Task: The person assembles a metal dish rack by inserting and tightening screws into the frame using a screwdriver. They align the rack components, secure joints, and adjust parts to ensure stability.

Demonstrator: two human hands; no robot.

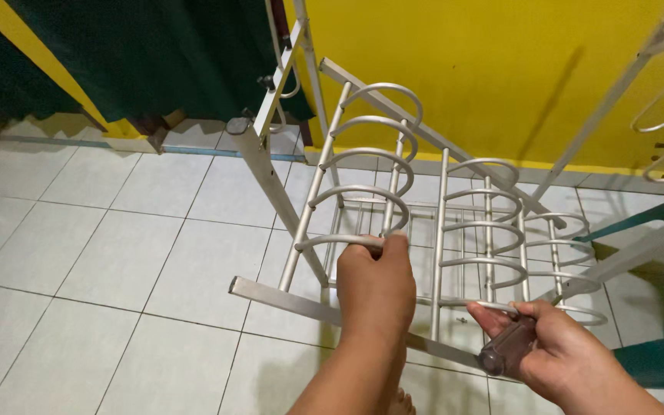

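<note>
Above the white tiled floor (117, 253), an aluminium rack (393, 223) of curved loops stands tilted against the yellow wall (455, 69). The left hand (376, 286) is closed around the lowest loop; the right hand (559, 350) is wrapped round a dark screwdriver handle (507, 347) at the rack's lower bar. Judged midway: frame standing, fastening unfinished

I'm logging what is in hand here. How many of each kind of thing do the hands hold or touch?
Metal rack with curved loops, gripped by the left hand: 1
Dark-handled tool, held in the right hand: 1
Total: 2
</note>
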